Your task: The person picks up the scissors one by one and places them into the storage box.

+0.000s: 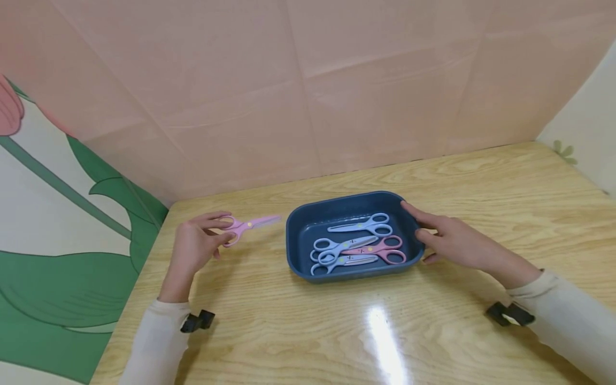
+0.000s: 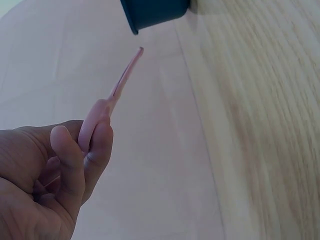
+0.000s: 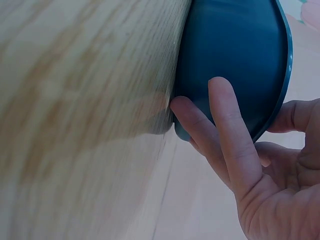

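My left hand (image 1: 194, 243) pinches pink scissors (image 1: 247, 224) by their handle loops, above the table and left of the bin. Their blades point right, toward the bin's left wall. A dark blue plastic bin (image 1: 332, 277) stands on the table. Inside it lie several light blue scissors (image 1: 358, 226), some overlapping, and one pair of pink scissors (image 1: 395, 257) partly covered by them. At the bin's right end my right hand (image 1: 454, 240) grips the rim. In the right wrist view two fingers (image 3: 227, 107) lie along the outer wall, with the thumb at the rim.
The wood-grain table (image 1: 289, 331) runs back to a wall covered in pink sheeting (image 1: 308, 107). A painted plant mural (image 1: 62, 289) fills the left side, and a pale wall (image 1: 587, 128) stands at the right. Both sleeves carry black wrist mounts (image 1: 197, 321).
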`<state>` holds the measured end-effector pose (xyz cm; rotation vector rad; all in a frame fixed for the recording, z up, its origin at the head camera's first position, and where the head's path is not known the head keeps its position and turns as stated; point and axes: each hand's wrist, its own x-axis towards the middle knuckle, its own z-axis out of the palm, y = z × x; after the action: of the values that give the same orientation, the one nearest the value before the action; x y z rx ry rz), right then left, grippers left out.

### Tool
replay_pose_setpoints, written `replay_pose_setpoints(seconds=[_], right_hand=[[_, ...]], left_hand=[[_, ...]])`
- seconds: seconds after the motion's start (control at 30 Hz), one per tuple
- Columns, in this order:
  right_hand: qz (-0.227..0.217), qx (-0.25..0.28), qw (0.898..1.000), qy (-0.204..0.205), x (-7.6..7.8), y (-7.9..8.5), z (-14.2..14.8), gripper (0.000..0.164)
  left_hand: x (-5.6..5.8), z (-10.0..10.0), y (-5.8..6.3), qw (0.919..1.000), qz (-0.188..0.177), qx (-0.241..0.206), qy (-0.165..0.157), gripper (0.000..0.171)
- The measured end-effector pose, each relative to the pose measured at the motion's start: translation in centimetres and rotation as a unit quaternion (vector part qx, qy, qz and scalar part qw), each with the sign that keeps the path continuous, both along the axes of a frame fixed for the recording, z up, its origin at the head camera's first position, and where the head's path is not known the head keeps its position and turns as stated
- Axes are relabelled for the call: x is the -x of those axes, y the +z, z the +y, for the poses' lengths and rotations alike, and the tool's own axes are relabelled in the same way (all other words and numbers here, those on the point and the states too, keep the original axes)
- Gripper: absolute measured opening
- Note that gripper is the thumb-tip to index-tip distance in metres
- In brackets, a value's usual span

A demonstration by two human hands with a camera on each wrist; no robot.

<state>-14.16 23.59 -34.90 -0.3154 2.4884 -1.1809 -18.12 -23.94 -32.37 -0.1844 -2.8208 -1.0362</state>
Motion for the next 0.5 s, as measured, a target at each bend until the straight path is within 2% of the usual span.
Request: replay_pose_setpoints(seconds=[0.33,0.5], right_hand=[[0.0,0.008,1.0,0.0,-0.1,0.2,0.1,0.063],[0.001,0.01,1.0,0.002,-0.1,0.2,0.0,0.063]], left_hand=[[0.1,0.4,0.8,0.9999,-0.009,-0.011,0.004,0.024],[-0.2,1.3,1.3,0.9999,-0.015,0.001,0.001,0.024]])
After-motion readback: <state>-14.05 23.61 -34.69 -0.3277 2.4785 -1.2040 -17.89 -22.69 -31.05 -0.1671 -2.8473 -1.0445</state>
